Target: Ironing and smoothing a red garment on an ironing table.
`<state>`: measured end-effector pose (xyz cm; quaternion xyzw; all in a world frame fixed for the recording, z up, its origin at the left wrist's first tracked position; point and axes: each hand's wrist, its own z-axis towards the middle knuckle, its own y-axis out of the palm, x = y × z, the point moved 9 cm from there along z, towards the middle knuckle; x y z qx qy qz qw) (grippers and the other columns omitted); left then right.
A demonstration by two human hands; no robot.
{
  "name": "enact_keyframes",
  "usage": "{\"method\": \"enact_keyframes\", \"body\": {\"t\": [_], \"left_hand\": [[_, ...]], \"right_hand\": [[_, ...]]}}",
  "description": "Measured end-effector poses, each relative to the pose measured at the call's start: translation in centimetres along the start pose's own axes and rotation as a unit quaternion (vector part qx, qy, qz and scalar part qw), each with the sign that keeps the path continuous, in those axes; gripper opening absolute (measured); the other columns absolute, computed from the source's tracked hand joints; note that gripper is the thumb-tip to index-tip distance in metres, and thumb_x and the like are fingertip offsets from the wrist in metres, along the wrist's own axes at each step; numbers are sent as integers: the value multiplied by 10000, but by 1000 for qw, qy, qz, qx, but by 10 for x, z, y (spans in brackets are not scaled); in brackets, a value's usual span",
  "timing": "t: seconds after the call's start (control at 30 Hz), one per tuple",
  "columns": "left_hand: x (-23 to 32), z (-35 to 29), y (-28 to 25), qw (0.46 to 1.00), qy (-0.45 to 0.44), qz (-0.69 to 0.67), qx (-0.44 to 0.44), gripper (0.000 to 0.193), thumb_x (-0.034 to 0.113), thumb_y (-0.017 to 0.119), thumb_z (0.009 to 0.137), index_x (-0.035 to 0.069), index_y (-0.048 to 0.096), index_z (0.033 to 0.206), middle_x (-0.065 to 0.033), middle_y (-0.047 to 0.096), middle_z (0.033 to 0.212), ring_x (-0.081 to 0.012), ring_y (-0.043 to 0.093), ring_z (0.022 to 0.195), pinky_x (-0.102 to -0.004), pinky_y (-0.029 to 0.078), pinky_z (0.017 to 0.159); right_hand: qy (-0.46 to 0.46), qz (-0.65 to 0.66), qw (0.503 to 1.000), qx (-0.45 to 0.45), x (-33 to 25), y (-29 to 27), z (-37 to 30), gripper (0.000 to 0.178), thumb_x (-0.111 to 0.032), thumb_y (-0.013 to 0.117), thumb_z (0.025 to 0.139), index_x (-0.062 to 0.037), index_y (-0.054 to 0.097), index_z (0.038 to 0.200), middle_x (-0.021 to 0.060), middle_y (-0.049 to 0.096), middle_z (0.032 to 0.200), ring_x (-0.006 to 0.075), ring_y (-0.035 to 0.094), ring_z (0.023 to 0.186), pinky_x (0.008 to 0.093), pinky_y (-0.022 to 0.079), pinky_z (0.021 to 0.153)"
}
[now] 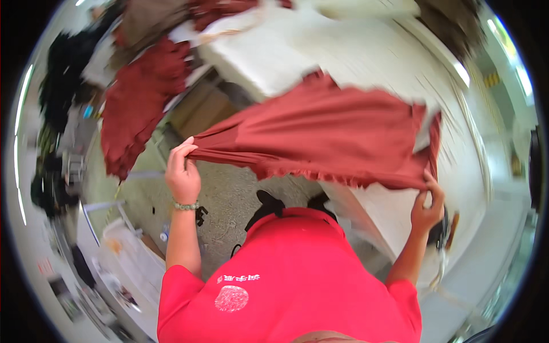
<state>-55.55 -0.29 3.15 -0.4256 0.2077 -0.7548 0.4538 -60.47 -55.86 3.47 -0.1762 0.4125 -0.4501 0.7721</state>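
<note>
A rust-red piece of cloth (326, 134) with a frayed lower edge is stretched between my two hands above the edge of a white table (343, 51). My left hand (183, 168), with a green bead bracelet on its wrist, pinches the bunched left end over the floor. My right hand (428, 204) grips the cloth's lower right corner beside the table. The cloth's far edge lies on the tabletop. My red shirt fills the bottom of the view, with my black shoes below the cloth.
A heap of dark red cloth (140, 97) lies on a surface to the left, with brown cloth (148, 23) behind it. Black garments (63, 68) hang at far left. A speckled grey floor (229, 194) lies below, and a white bench (126, 257) stands at lower left.
</note>
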Motion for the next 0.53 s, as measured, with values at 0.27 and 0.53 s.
{"method": "enact_keyframes", "body": {"t": [0.27, 0.53], "left_hand": [[-129, -110, -276, 938, -126, 105, 306, 183, -53, 490, 967, -8, 617, 1090, -131, 691, 1083, -202, 664, 975, -315, 539, 848], [-283, -228, -310, 832, -351, -83, 421, 203, 134, 616, 1010, 10, 574, 1166, -82, 645, 1029, -131, 621, 769, -223, 526, 661]], "right_hand": [[-162, 295, 942, 4, -213, 138, 71, 160, 68, 527, 998, 29, 599, 1136, 157, 699, 1047, 262, 692, 969, 328, 547, 890], [-243, 226, 935, -124, -379, 315, 118, 219, 67, 575, 967, -35, 663, 1140, 118, 687, 995, 299, 662, 852, 323, 533, 768]]}}
